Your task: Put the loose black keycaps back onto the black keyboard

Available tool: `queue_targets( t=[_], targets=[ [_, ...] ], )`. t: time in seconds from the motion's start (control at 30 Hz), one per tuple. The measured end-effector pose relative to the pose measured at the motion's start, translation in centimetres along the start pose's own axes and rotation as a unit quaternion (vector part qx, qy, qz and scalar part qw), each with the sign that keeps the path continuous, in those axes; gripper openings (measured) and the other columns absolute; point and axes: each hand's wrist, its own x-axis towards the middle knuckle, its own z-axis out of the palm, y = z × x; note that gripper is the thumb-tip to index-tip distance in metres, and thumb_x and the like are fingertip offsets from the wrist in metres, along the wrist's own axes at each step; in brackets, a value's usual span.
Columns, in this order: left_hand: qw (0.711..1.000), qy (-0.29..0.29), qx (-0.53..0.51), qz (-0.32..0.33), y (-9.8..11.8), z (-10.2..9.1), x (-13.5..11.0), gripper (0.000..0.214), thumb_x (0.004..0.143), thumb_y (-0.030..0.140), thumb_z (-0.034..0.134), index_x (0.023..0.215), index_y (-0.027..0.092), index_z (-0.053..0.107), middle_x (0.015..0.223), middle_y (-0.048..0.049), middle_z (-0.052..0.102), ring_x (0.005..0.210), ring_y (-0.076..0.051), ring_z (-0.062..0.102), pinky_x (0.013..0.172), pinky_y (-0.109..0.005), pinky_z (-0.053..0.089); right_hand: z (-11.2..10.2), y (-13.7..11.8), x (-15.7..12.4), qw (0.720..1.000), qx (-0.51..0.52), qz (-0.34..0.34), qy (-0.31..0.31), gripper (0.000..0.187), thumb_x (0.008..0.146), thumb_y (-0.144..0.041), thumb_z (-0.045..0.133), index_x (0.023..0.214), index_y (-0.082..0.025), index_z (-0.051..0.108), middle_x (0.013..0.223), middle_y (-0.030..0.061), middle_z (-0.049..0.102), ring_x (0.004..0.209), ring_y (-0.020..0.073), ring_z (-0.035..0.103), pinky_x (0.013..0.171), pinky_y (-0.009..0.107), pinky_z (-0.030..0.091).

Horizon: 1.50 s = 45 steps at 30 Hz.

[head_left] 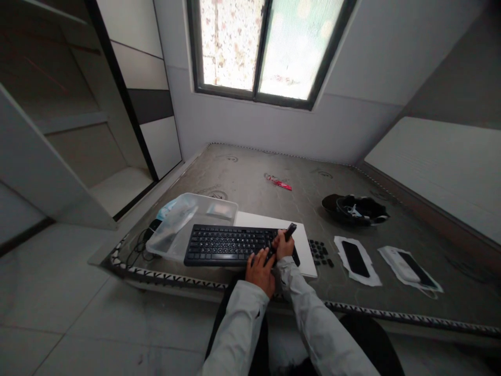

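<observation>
A black keyboard (pixel 227 243) lies in front of me, its right end on a white board (pixel 303 243) and its left part over a clear plastic tray. My right hand (pixel 283 245) is closed around a short black stick-like tool (pixel 290 230), which points up and away; its working end is hidden by the fingers, over the keyboard's right end. Close beside it, my left hand (pixel 260 271) rests with fingers stretched out on the keyboard's front edge. Several loose black keycaps (pixel 320 251) lie to the right of the board.
The clear tray (pixel 172 235) holds plastic packets; black cables (pixel 141 245) lie at its left. On the grey mattress (pixel 250 167) are a red strap (pixel 279 183), a black cap (pixel 354 209), a dark phone (pixel 355 258) on white paper, and a white and black item (pixel 410 269).
</observation>
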Motion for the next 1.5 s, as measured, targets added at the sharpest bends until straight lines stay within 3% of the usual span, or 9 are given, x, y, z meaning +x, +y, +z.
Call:
queue_targets(
  t=[0.1, 0.23, 0.43, 0.57, 0.7, 0.87, 1.07, 1.2, 1.5],
  targets=[
    [1.000, -0.002, 0.005, 0.005, 0.1, -0.1, -0.1, 0.063, 0.072, 0.019, 0.052, 0.134, 0.031, 0.044, 0.149, -0.0008, 0.033, 0.136, -0.021, 0.029, 0.113, -0.047, 0.017, -0.2, -0.8, 0.7, 0.988, 0.146, 0.058, -0.005, 0.038, 0.078, -0.049, 0.056, 0.062, -0.024, 0.033, 0.042, -0.0128, 0.025, 0.031, 0.0051, 0.020, 0.034, 0.020, 0.022],
    [1.000, 0.000, 0.012, 0.006, 0.1, -0.1, 0.0, 0.063, 0.073, 0.019, 0.053, 0.134, 0.030, 0.044, 0.148, -0.0018, 0.033, 0.136, -0.021, 0.029, 0.113, -0.048, 0.017, -0.9, -1.8, 1.3, 0.979, 0.186, 0.073, -0.032, 0.039, 0.081, -0.048, 0.055, 0.061, -0.023, 0.032, 0.045, -0.0116, 0.027, 0.034, 0.0050, 0.024, 0.039, 0.020, 0.031],
    [1.000, 0.003, 0.013, 0.007, 0.0, 0.1, 0.0, 0.063, 0.074, 0.019, 0.053, 0.134, 0.031, 0.043, 0.148, -0.0017, 0.034, 0.136, -0.022, 0.029, 0.113, -0.048, 0.017, -3.5, -3.0, 2.5, 0.998, -0.035, 0.035, -0.043, 0.038, 0.072, -0.057, 0.063, 0.069, -0.021, 0.049, 0.052, -0.0072, 0.045, 0.042, 0.0082, 0.039, 0.046, 0.024, 0.036],
    [1.000, -0.004, 0.016, 0.011, 0.1, -0.1, 0.0, 0.064, 0.073, 0.018, 0.053, 0.135, 0.030, 0.043, 0.149, -0.0022, 0.033, 0.136, -0.022, 0.029, 0.113, -0.049, 0.018, -5.8, -3.3, 2.9, 0.919, -0.327, -0.064, -0.213, 0.036, 0.067, -0.055, 0.068, 0.078, -0.020, 0.066, 0.074, 0.0014, 0.065, 0.070, 0.0177, 0.060, 0.069, 0.029, 0.046],
    [1.000, -0.003, 0.028, 0.008, 0.2, -0.2, 0.1, 0.065, 0.072, 0.016, 0.053, 0.135, 0.030, 0.043, 0.149, -0.0024, 0.033, 0.135, -0.023, 0.030, 0.113, -0.049, 0.019, -6.8, -3.0, 2.6, 0.831, -0.446, -0.143, -0.302, 0.028, 0.071, -0.048, 0.068, 0.087, -0.025, 0.069, 0.093, 0.0029, 0.068, 0.085, 0.0193, 0.063, 0.077, 0.030, 0.046],
    [0.999, 0.005, 0.049, 0.012, 0.2, 0.1, 0.2, 0.065, 0.071, 0.016, 0.053, 0.134, 0.030, 0.044, 0.148, -0.0023, 0.035, 0.134, -0.024, 0.033, 0.112, -0.049, 0.020, -6.7, -2.1, 2.3, 0.808, -0.465, -0.163, -0.323, 0.021, 0.073, -0.043, 0.068, 0.086, -0.027, 0.069, 0.095, 0.0012, 0.067, 0.082, 0.0175, 0.064, 0.073, 0.028, 0.047],
    [0.998, 0.004, 0.060, 0.015, 0.1, 0.2, 0.3, 0.067, 0.070, 0.015, 0.053, 0.135, 0.032, 0.043, 0.148, -0.0006, 0.035, 0.134, -0.022, 0.032, 0.112, -0.048, 0.021, -7.6, -2.2, 3.1, 0.885, -0.379, -0.109, -0.247, 0.026, 0.074, -0.046, 0.065, 0.086, -0.024, 0.068, 0.086, 0.0018, 0.070, 0.080, 0.0194, 0.065, 0.075, 0.030, 0.048],
    [0.997, 0.011, 0.077, 0.009, 0.4, 0.4, 0.5, 0.068, 0.069, 0.015, 0.053, 0.134, 0.033, 0.044, 0.147, 0.0011, 0.036, 0.133, -0.022, 0.035, 0.111, -0.047, 0.021, -11.1, -2.8, 5.2, 0.924, -0.353, -0.064, -0.129, 0.035, 0.070, -0.052, 0.065, 0.086, -0.021, 0.070, 0.086, 0.0048, 0.071, 0.080, 0.0227, 0.065, 0.076, 0.034, 0.047],
    [0.992, 0.035, 0.124, 0.006, 0.6, 0.9, 1.1, 0.061, 0.073, 0.015, 0.051, 0.130, 0.035, 0.049, 0.142, 0.0017, 0.044, 0.128, -0.023, 0.041, 0.109, -0.044, 0.023, -22.8, 1.8, 8.7, 0.913, -0.401, 0.058, 0.049, 0.037, 0.070, -0.046, 0.063, 0.094, -0.019, 0.073, 0.084, 0.0071, 0.072, 0.081, 0.0235, 0.065, 0.072, 0.033, 0.048]
  ],
)
